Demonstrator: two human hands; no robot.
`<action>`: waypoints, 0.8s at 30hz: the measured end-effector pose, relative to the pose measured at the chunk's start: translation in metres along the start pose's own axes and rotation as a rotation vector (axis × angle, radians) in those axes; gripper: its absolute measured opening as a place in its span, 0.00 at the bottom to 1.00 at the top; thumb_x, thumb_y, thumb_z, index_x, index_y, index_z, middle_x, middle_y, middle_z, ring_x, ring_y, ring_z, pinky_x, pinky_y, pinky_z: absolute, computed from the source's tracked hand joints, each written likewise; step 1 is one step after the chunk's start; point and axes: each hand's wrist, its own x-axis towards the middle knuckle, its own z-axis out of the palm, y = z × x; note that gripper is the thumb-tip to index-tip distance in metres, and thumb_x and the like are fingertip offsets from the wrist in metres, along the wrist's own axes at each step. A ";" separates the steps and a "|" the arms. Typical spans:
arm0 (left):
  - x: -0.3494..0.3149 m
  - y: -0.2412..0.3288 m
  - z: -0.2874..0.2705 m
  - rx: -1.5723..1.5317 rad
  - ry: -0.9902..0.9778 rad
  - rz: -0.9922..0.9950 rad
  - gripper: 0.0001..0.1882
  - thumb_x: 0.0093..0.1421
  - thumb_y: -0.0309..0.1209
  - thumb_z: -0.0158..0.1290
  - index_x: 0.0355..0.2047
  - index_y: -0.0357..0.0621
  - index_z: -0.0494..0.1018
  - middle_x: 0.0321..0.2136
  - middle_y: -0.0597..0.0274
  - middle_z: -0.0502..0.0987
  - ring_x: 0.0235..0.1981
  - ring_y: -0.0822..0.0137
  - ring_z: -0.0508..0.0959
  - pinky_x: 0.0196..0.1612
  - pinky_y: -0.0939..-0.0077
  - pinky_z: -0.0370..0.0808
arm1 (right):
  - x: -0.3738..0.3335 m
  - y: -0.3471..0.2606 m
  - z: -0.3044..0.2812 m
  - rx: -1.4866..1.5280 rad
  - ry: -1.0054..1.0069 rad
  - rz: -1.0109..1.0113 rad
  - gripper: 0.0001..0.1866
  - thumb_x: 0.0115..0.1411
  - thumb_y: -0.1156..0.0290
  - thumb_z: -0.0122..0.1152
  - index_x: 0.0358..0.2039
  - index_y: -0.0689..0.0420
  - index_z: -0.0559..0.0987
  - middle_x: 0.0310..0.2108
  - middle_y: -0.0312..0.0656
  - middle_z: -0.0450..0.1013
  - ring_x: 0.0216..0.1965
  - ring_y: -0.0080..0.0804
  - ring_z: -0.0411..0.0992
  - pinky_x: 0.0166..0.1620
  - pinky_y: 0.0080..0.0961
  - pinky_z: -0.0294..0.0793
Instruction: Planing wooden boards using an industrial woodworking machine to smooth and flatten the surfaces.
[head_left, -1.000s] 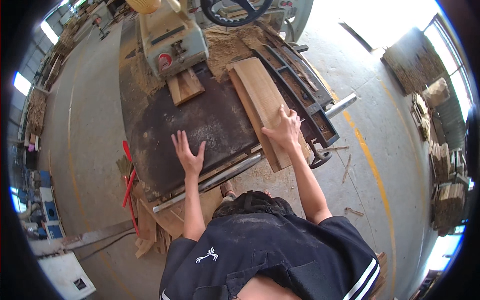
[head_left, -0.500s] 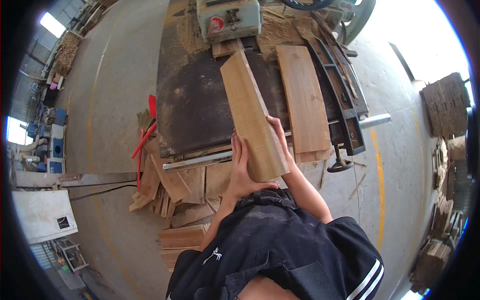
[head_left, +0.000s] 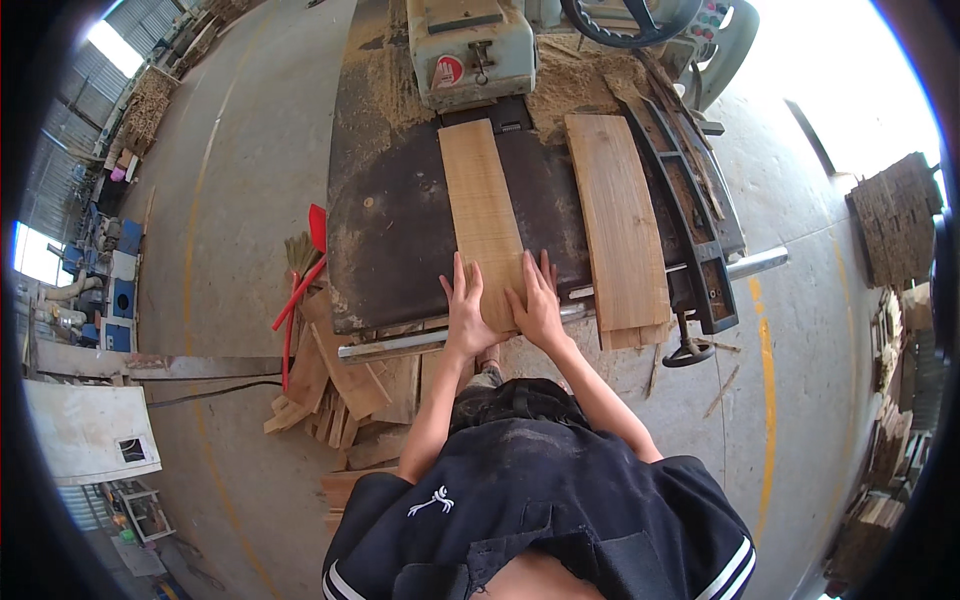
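Observation:
A long, pale wooden board (head_left: 482, 200) lies flat on the dark machine table (head_left: 385, 220), its far end close to the grey-green machine head (head_left: 470, 65). At the near left corner of the board, my left hand (head_left: 466, 312) rests with its fingers stretched forward and apart. My right hand (head_left: 538, 308) touches the near right edge, fingers extended, its thumb over the top face. Neither hand is wrapped around the board. To the right lies a second, wider wooden board (head_left: 622, 220), with another piece partly hidden beneath it.
A black slotted metal fence (head_left: 683, 215) runs along the table's right side above a small handwheel (head_left: 688, 352). Sawdust (head_left: 575, 85) covers the far part. Offcuts (head_left: 340, 370) and a red-handled broom (head_left: 300, 290) are at the left. A metal rail (head_left: 400, 345) edges the front.
The board was held tilted up off the table and now lies flat on it. My hands have moved from gripping its sides to resting spread at its near end.

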 end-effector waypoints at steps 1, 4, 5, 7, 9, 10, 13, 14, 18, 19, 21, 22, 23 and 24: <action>0.006 -0.005 0.002 -0.012 0.004 0.012 0.80 0.29 0.52 0.83 0.74 0.17 0.53 0.78 0.24 0.40 0.81 0.37 0.46 0.77 0.27 0.31 | 0.005 0.004 0.005 -0.037 0.052 -0.037 0.38 0.68 0.68 0.66 0.74 0.67 0.62 0.72 0.63 0.65 0.78 0.67 0.52 0.78 0.56 0.52; 0.027 -0.019 0.007 0.016 0.035 0.041 0.80 0.28 0.55 0.83 0.72 0.16 0.55 0.77 0.21 0.44 0.81 0.38 0.47 0.77 0.28 0.33 | 0.029 0.014 0.016 -0.004 0.115 -0.023 0.36 0.68 0.70 0.65 0.72 0.69 0.65 0.69 0.65 0.68 0.75 0.66 0.58 0.77 0.56 0.54; 0.035 -0.025 0.008 0.018 0.037 0.040 0.80 0.28 0.55 0.83 0.72 0.16 0.55 0.77 0.21 0.44 0.81 0.38 0.47 0.77 0.28 0.33 | 0.038 0.014 0.019 -0.001 0.114 -0.026 0.36 0.68 0.70 0.65 0.72 0.69 0.65 0.69 0.65 0.68 0.75 0.66 0.58 0.77 0.56 0.54; 0.051 -0.034 0.005 0.033 0.030 0.069 0.82 0.26 0.60 0.83 0.72 0.15 0.56 0.76 0.19 0.46 0.81 0.39 0.48 0.77 0.29 0.33 | 0.056 0.016 0.024 0.007 0.169 0.005 0.31 0.69 0.68 0.65 0.68 0.69 0.71 0.65 0.62 0.73 0.72 0.59 0.65 0.77 0.51 0.57; 0.068 -0.039 0.004 0.051 0.026 0.056 0.82 0.25 0.60 0.83 0.71 0.15 0.57 0.76 0.18 0.46 0.81 0.38 0.47 0.78 0.30 0.35 | 0.076 0.019 0.026 -0.012 0.181 0.003 0.30 0.69 0.68 0.65 0.68 0.68 0.72 0.64 0.61 0.74 0.72 0.58 0.66 0.76 0.49 0.59; 0.078 -0.042 0.004 0.068 0.022 0.047 0.82 0.24 0.60 0.82 0.71 0.15 0.58 0.76 0.18 0.46 0.81 0.37 0.47 0.78 0.32 0.38 | 0.086 0.021 0.028 -0.033 0.196 0.001 0.29 0.69 0.67 0.64 0.67 0.67 0.73 0.64 0.60 0.75 0.71 0.56 0.68 0.75 0.48 0.61; 0.110 -0.050 0.006 0.053 0.063 0.081 0.82 0.24 0.62 0.82 0.70 0.14 0.60 0.75 0.17 0.47 0.80 0.37 0.47 0.78 0.31 0.42 | 0.120 0.027 0.033 -0.073 0.240 -0.014 0.28 0.68 0.68 0.64 0.66 0.67 0.74 0.61 0.60 0.76 0.68 0.59 0.71 0.73 0.51 0.65; 0.117 -0.053 0.006 0.050 0.059 0.083 0.82 0.24 0.62 0.82 0.70 0.14 0.60 0.75 0.17 0.47 0.80 0.37 0.47 0.78 0.31 0.42 | 0.130 0.030 0.035 -0.093 0.273 0.002 0.27 0.69 0.65 0.64 0.65 0.63 0.77 0.61 0.56 0.78 0.68 0.52 0.72 0.73 0.47 0.67; 0.142 -0.065 0.000 0.076 0.032 0.095 0.81 0.26 0.63 0.82 0.69 0.13 0.60 0.74 0.15 0.48 0.80 0.36 0.50 0.78 0.34 0.44 | 0.150 0.032 0.047 -0.138 0.300 0.036 0.26 0.68 0.64 0.65 0.64 0.61 0.78 0.60 0.54 0.79 0.66 0.49 0.74 0.72 0.46 0.68; 0.143 -0.068 -0.002 0.071 0.032 0.090 0.80 0.26 0.63 0.82 0.68 0.13 0.61 0.74 0.15 0.49 0.80 0.36 0.51 0.78 0.34 0.44 | 0.155 0.032 0.050 -0.152 0.311 0.036 0.26 0.68 0.64 0.65 0.63 0.61 0.79 0.60 0.52 0.80 0.66 0.48 0.75 0.71 0.46 0.69; 0.150 -0.072 -0.003 0.074 0.035 0.095 0.80 0.26 0.63 0.82 0.68 0.13 0.61 0.74 0.15 0.50 0.79 0.36 0.51 0.78 0.34 0.45 | 0.161 0.030 0.054 -0.166 0.320 0.039 0.25 0.67 0.63 0.65 0.63 0.60 0.80 0.59 0.50 0.80 0.65 0.47 0.75 0.70 0.46 0.70; 0.157 -0.075 -0.004 0.080 0.046 0.106 0.80 0.26 0.63 0.82 0.68 0.13 0.62 0.74 0.15 0.50 0.79 0.36 0.51 0.78 0.34 0.46 | 0.166 0.031 0.056 -0.177 0.324 0.042 0.25 0.68 0.63 0.65 0.62 0.60 0.80 0.59 0.49 0.80 0.65 0.46 0.75 0.70 0.45 0.70; 0.162 -0.078 -0.006 0.081 0.049 0.106 0.80 0.26 0.63 0.82 0.68 0.13 0.62 0.74 0.15 0.50 0.79 0.36 0.51 0.78 0.34 0.46 | 0.172 0.030 0.058 -0.187 0.329 0.044 0.24 0.68 0.63 0.65 0.62 0.59 0.81 0.59 0.49 0.81 0.65 0.46 0.75 0.70 0.45 0.71; 0.166 -0.081 -0.008 0.108 0.043 0.104 0.80 0.26 0.63 0.82 0.68 0.13 0.62 0.74 0.15 0.50 0.79 0.36 0.51 0.78 0.35 0.46 | 0.177 0.030 0.060 -0.185 0.329 0.042 0.24 0.68 0.63 0.65 0.62 0.59 0.81 0.59 0.49 0.81 0.65 0.46 0.75 0.70 0.45 0.71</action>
